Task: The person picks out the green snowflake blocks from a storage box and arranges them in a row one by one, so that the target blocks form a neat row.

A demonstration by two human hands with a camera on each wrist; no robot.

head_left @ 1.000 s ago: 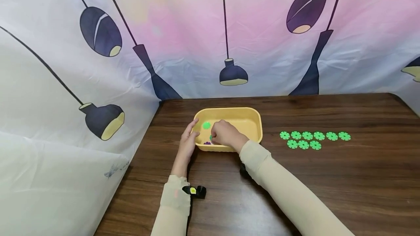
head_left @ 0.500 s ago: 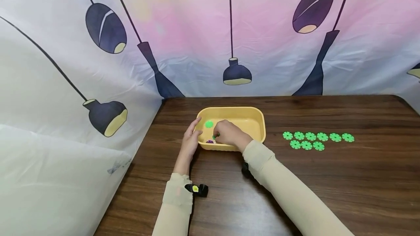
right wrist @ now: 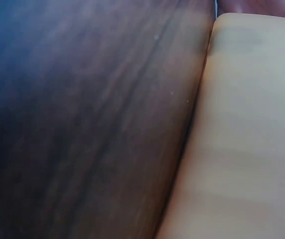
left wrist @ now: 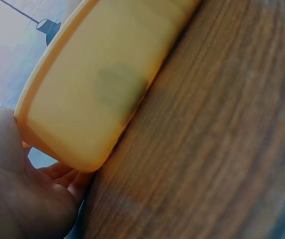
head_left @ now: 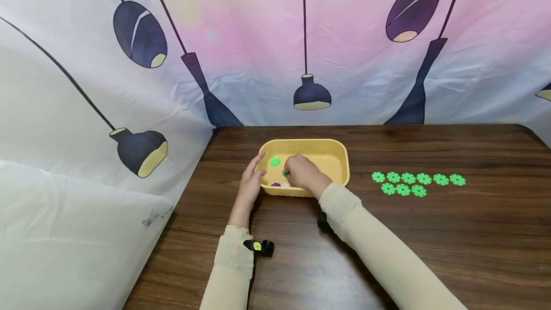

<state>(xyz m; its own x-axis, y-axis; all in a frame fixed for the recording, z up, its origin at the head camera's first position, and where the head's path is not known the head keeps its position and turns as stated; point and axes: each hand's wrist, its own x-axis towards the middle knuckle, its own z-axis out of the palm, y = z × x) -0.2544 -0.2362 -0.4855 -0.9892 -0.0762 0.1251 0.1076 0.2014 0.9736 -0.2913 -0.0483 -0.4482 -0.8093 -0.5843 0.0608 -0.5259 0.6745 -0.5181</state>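
My left hand (head_left: 250,182) holds the left end of a yellow plastic basin (head_left: 347,169). In the left wrist view, the thumb lies at the rim and the other fingers sit against the basin's end wall (left wrist: 77,114). Inside the basin, my right hand (head_left: 303,171) has curled fingers that pinch a green notched disc (head_left: 285,173), mostly covered by the hand. Another green disc (head_left: 275,161) lies on the basin floor farther back. Close to the near wall are a purple disc (head_left: 276,184) and a partly hidden white one (head_left: 286,184). The right wrist view shows only the basin's outer wall (right wrist: 251,124).
To the right of the basin, several green notched discs (head_left: 408,177) lie flat in two rows on the dark wooden table (head_left: 473,233). A printed cloth (head_left: 258,51) hangs behind the table and along its left side.
The right hand has shifted slightly within the basin, bringing the green disc at its fingertips and the white disc more into sight. The left hand keeps its place. The head view has moved a little.
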